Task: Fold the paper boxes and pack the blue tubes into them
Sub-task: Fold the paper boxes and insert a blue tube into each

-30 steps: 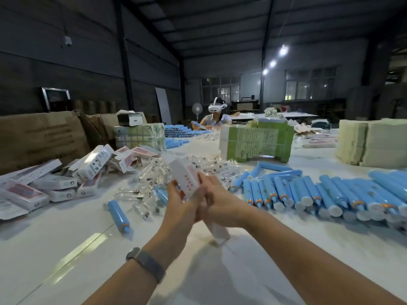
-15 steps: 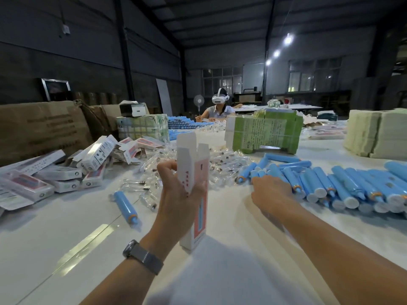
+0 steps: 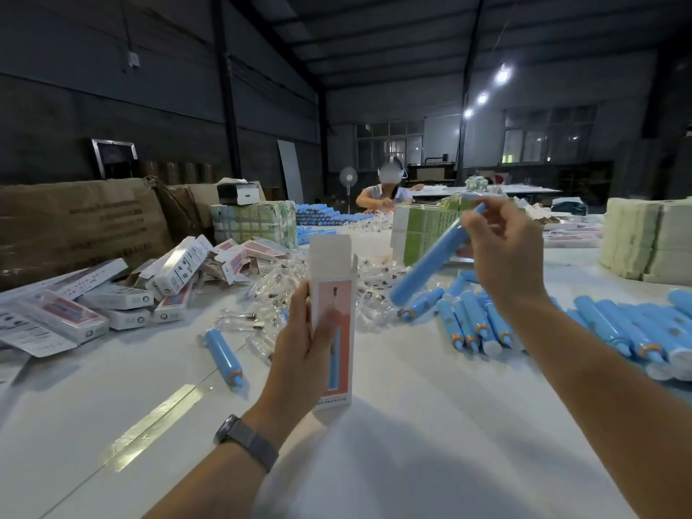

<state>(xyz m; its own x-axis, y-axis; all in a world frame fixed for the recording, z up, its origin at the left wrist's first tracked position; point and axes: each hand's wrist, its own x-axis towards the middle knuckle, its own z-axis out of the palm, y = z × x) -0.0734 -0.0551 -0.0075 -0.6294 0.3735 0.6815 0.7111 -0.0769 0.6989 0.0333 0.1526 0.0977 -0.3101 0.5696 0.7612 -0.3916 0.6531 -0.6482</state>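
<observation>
Centre of the frame: the left hand (image 3: 299, 354), a dark band on its wrist, grips an upright white cardboard box with a red printed panel (image 3: 334, 324), fingers curled round its left edge and thumb across its face; the box's top flap stands open and its lower end sits at or just above the white tabletop (image 3: 430, 425), contact not discernible. Upper right of centre: the right hand (image 3: 505, 252) pinches a long blue plastic tube (image 3: 430, 264) near its upper end, the tube held in the air and slanting down to the left, its lower end just right of the box and apart from it. Right of the frame: a row of further blue tubes with orange collars and white caps (image 3: 486, 327) lying on the tabletop. Lower left of centre: a single blue tube (image 3: 224, 355) lying alone. Left: a heap of closed white cartons (image 3: 120, 294). Centre background: scattered clear plastic wrappers (image 3: 269, 290), a green printed stack (image 3: 423, 234), and a second seated person (image 3: 385, 192) wearing a headset.
</observation>
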